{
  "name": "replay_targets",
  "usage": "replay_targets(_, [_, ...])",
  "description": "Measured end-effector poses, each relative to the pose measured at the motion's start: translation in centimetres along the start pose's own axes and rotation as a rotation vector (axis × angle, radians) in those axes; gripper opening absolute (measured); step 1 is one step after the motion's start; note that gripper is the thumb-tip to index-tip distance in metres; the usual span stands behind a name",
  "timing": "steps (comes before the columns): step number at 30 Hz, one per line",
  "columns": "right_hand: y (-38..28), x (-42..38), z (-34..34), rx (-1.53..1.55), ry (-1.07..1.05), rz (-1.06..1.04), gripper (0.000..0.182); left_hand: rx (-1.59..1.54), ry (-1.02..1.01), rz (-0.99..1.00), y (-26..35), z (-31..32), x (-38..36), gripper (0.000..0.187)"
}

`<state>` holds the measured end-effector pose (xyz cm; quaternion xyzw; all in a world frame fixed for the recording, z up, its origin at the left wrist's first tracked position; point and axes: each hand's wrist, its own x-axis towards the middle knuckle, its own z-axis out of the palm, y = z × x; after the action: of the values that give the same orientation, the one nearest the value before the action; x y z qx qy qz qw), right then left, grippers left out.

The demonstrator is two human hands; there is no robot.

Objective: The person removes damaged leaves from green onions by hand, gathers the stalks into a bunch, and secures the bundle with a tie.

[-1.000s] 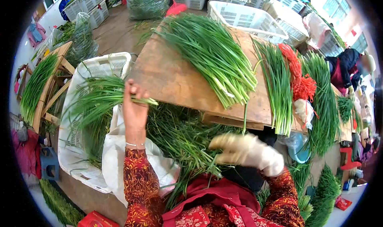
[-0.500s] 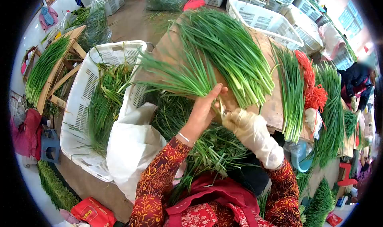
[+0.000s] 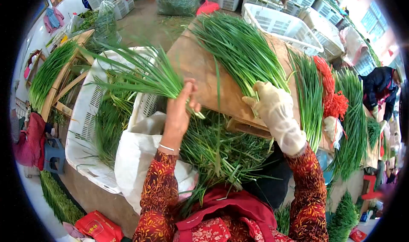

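My bare left hand [image 3: 180, 108] is closed round the lower stems of a bunch of long green leaves [image 3: 159, 78], whose tips spread out to the left over a white crate [image 3: 79, 133]. On my right hand [image 3: 272, 108] is a pale glove. It lies at the stem ends of a large pile of green leaves [image 3: 243, 48] on the wooden board [image 3: 191, 67]; its thumb points left, and the other fingers are partly hidden against the stems. Loose leaves [image 3: 217, 148] are heaped on my lap below the board.
Another bundle [image 3: 307, 95] and red ties [image 3: 334, 88] lie along the board's right side. An empty white crate [image 3: 283, 25] stands behind. White cloth [image 3: 138, 157] hangs over the left crate's edge. A co-worker [image 3: 380, 86] bends at the far right.
My left hand has moved left with its bunch, away from the large pile. My right hand has parted from it and moved up and right to the pile's stem ends.
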<state>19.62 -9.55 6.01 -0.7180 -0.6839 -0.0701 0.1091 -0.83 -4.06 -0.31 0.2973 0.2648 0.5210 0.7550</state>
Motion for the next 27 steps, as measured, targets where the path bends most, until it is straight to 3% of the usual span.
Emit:
replay_targets(6, [-1.0, -0.8, -1.1, 0.018, -0.034, 0.074, 0.025, -0.027, -0.081, -0.204, -3.6, 3.2, -1.5, 0.021])
replay_targets(8, [-2.1, -3.4, -2.1, 0.255, -0.141, 0.006, 0.024, -0.046, -0.08, -0.237, -4.5, 3.4, -1.5, 0.022])
replay_targets(11, [-3.5, -6.8, -1.0, 0.278, -0.072, -0.17, 0.027, -0.017, -0.097, -0.34, -5.0, 2.7, -1.9, 0.026])
replay_targets(14, [-3.9, -7.7, -0.1, 0.429, -0.24, -0.115, 0.034, -0.007, -0.149, -0.384, -5.1, 1.8, -2.5, 0.03])
replay_targets(16, [-3.4, -7.7, -0.5, 0.658, -0.504, 0.101, 0.043, -0.078, -0.226, -0.332, -4.7, 1.5, -2.8, 0.034])
replay_targets(18, [-2.5, -7.8, 1.0, 0.821, -0.491, 0.139, 0.05, -0.092, -0.142, -0.305, -4.8, 1.5, -3.1, 0.036])
replay_targets(20, [-2.6, -7.8, 1.3, 0.993, -0.473, 0.158, 0.041, -0.188, -0.229, -0.348, -5.6, 0.4, -2.8, 0.036])
replay_targets(24, [-3.6, -8.1, 1.3, 0.836, -0.458, 0.162, 0.029, -0.066, -0.198, -0.332, -4.6, 1.3, -3.4, 0.036])
replay_targets(27, [-3.9, -8.2, 1.7, 0.626, -0.243, 0.003, 0.023, -0.014, -0.219, -0.317, -5.2, 0.7, -3.3, 0.034])
